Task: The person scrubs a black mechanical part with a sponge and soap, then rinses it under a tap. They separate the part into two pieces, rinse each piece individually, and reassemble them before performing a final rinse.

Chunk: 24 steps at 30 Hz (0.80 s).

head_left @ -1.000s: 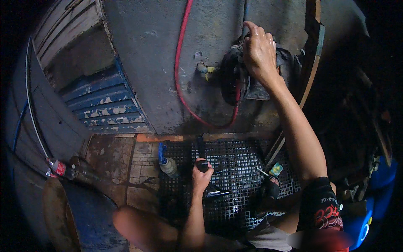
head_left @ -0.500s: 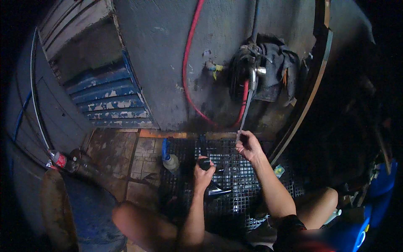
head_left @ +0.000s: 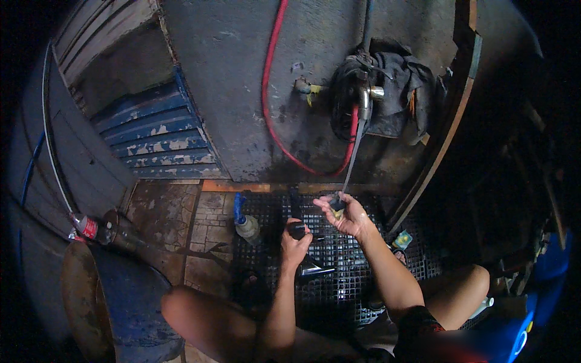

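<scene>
In my left hand (head_left: 296, 245), fingers wrapped round it, is a black object with a rounded end (head_left: 296, 230); a shiny black part (head_left: 315, 270) shows below the hand, and its exact kind is unclear. My right hand (head_left: 349, 219) is palm up and cupped, fingers apart, under a thin stream of water (head_left: 355, 158). A dark wet patch with a yellowish tint shows in its palm; whether that is only water I cannot tell. The stream falls from a metal tap (head_left: 364, 100) on the wall, beside a red hose (head_left: 266, 85).
A dark cloth (head_left: 399, 91) hangs behind the tap. On the black grid mat (head_left: 345, 284) stands a bottle with a blue top (head_left: 247, 228). A yellow-green packet (head_left: 402, 240) lies right of my right arm. A wooden post (head_left: 445, 145) rises at right; a blue container (head_left: 514, 333) sits lower right.
My right hand has turned palm up, spread its fingers and shifted slightly left and down under the stream. My left hand keeps its hold on the black object, nearly still.
</scene>
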Available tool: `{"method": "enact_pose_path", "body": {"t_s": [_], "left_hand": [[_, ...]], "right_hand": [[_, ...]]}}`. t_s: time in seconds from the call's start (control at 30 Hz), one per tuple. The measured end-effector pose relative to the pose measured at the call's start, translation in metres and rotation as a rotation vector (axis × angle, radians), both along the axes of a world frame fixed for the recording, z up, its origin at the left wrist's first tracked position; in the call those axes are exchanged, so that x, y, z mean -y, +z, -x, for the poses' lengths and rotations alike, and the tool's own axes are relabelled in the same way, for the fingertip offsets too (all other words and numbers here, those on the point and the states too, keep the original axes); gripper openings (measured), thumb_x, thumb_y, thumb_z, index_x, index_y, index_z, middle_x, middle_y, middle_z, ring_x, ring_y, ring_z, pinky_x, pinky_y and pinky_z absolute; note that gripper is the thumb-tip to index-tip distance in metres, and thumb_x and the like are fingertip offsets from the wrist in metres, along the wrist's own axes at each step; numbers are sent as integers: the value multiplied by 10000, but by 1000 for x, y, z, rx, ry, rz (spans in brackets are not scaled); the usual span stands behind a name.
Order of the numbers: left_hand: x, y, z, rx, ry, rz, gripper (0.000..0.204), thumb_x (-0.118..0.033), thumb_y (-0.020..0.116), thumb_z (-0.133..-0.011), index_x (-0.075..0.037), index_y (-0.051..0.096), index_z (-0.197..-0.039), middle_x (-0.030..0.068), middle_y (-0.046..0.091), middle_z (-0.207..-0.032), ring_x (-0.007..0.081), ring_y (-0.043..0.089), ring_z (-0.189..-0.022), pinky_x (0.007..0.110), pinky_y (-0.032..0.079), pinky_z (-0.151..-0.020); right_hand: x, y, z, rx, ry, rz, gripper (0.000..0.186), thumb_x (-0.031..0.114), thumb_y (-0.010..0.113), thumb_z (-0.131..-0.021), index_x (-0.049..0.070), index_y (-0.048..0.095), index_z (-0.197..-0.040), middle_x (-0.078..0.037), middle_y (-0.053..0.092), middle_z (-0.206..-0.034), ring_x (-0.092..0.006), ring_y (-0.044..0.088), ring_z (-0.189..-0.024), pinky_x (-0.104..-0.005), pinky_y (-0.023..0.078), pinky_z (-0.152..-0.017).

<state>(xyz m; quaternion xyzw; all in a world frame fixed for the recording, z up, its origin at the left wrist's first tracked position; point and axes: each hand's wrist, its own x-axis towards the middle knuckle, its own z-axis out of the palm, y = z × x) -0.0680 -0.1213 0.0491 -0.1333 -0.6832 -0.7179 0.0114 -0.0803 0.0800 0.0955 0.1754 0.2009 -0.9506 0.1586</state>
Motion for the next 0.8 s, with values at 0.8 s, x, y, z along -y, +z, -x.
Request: {"method": "enact_pose_path", "body": {"t_s": [0.8], "left_hand": [[-8,9,-7,27,-124,129,552,-77,747,-703,-79,426,-1152,53,555,-935,183,548,-882,341,464,-821]], "right_hand": [[-47,295,96,-959,-960,-1630,359,203,456,-999,-38,405,-1259,-121,667,-1085,-180,611,-968,-290,473,-870]]}}
